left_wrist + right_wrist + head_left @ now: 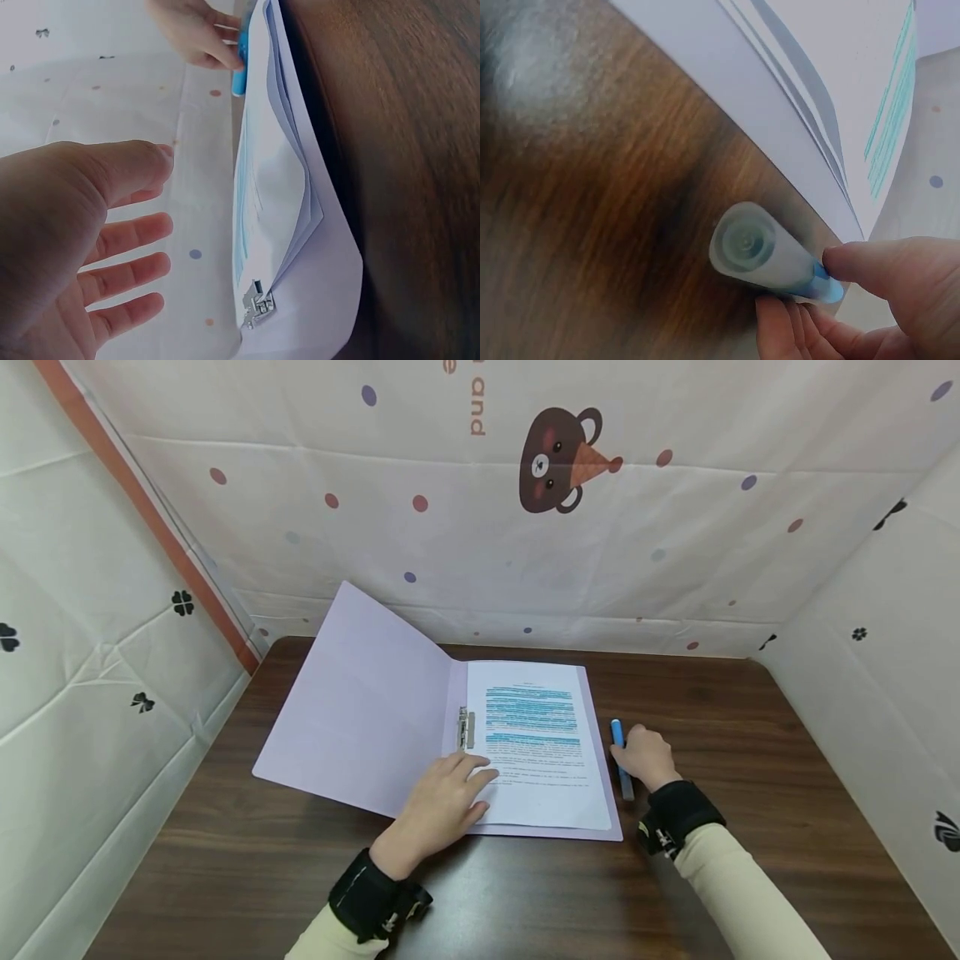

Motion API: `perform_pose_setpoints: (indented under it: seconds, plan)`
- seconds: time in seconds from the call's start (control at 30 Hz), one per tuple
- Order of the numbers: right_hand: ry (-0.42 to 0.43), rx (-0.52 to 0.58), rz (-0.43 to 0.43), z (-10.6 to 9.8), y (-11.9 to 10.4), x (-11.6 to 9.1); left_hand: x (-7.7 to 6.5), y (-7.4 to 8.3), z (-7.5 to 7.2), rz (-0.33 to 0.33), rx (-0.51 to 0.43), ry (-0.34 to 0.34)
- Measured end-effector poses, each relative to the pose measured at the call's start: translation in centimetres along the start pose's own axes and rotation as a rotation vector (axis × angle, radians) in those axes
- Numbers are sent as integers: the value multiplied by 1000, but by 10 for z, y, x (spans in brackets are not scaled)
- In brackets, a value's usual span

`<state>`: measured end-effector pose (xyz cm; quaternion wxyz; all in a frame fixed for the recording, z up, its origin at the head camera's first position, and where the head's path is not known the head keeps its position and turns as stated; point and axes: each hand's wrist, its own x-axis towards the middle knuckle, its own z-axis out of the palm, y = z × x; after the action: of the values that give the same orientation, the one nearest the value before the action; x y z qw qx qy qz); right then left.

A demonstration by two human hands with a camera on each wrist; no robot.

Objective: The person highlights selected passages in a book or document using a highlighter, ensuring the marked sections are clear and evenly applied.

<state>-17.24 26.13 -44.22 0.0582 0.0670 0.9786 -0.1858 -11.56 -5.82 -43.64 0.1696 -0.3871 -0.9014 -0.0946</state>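
A lilac folder (360, 710) lies spread flat, with printed sheets (543, 806) under a metal clip (466, 728) on its right side. Many upper lines of the top page are marked in blue. Over the lower left of that page my left hand (442, 802) is held with fingers loosely extended and nothing in them. A blue highlighter (618, 735) with a pale, translucent end lies beside the folder's right edge. My right hand (647, 756) pinches it, the thumb (870, 266) at its blue part and the fingers on the opposite side.
Dark wood table (750, 760) surrounds the folder. A patterned cloth wall (480, 552) rises behind its far edge, with more cloth on the left and right. The lower sheets curl up slightly at their near edge in the left wrist view.
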Motion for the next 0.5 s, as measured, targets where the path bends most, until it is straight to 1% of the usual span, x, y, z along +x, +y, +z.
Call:
perform_pose_setpoints:
  seconds: [0.23, 0.5]
  plan:
    - [-6, -5, 2, 0, -1, 2, 0, 2, 4, 7, -24, 12]
    - [3, 11, 3, 3, 5, 3, 1, 5, 4, -3, -35, 1]
